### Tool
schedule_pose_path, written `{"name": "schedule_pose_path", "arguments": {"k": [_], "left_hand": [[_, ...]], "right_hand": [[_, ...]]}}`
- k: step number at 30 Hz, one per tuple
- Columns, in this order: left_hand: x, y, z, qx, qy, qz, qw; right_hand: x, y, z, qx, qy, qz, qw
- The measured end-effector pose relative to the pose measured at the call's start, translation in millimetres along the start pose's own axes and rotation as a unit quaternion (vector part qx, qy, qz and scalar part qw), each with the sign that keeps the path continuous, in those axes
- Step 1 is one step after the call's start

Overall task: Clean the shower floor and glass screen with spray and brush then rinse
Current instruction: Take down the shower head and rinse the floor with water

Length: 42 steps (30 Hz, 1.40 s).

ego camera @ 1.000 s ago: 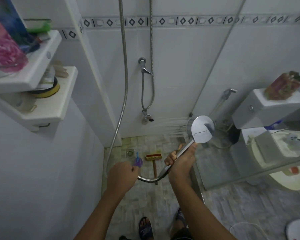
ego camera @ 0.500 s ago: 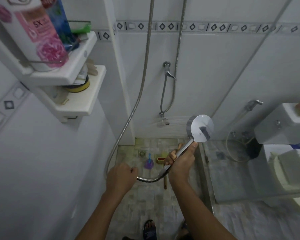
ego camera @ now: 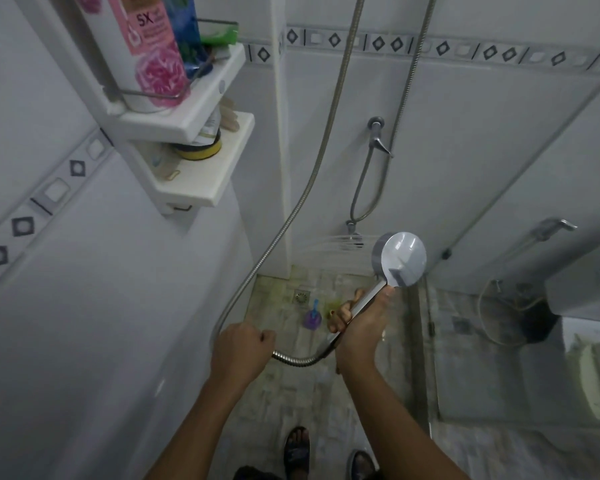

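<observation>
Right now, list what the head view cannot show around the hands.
Head view only:
Shower head nozzle face: turned away, only its back shows.
Hose section: buried in the left hand.
Yellow floor item: mostly behind the right hand.
Pink bottle: top cut by the upper edge.

You see: shower head (ego camera: 400, 259) smooth, glossy chrome | hose (ego camera: 293, 361) ribbed shiny metal | left wall tiles (ego camera: 84, 306) smooth, glossy | shower floor (ego camera: 284, 386) matt, mottled tile
</observation>
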<state>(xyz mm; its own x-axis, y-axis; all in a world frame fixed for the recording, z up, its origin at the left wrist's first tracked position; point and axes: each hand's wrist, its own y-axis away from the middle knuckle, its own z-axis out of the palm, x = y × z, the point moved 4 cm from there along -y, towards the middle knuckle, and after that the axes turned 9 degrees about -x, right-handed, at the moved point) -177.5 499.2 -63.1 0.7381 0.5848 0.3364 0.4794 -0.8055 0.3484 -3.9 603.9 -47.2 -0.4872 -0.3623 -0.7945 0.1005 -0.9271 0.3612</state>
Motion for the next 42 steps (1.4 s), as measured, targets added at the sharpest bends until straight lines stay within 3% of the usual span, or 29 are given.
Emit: {"name": "schedule_pose_path", "arguments": {"k": [11, 18, 24, 36, 42], "left_hand": [[-21.8, 86.0, 24.3, 0.045, 0.058, -0.101, 0.992], [7.4, 127.7, 42.1, 0.044, 0.116, -0.094, 0.988], [26.3, 149.6, 69.0, 0.025, 0.077, -0.108, 0.991], [4.7, 220.6, 100.7, 0.038, 0.050, -0.179, 0.982], [0.0, 245.7, 113.6, 0.028, 0.046, -0.203, 0.978]], "right_hand": [[6.5, 37.8, -6.4, -0.094, 0.013, 0.075, 0.993], [-12.4, 46.3, -47.3, -0.059, -0.039, 0.117, 0.991], [-24.2, 59.0, -74.0, -0.100, -0.015, 0.118, 0.988], [11.5, 111.4, -117.8, -0.128, 0.015, 0.233, 0.964], [24.7, 129.7, -131.2, -0.123, 0.048, 0.243, 0.961]]}}
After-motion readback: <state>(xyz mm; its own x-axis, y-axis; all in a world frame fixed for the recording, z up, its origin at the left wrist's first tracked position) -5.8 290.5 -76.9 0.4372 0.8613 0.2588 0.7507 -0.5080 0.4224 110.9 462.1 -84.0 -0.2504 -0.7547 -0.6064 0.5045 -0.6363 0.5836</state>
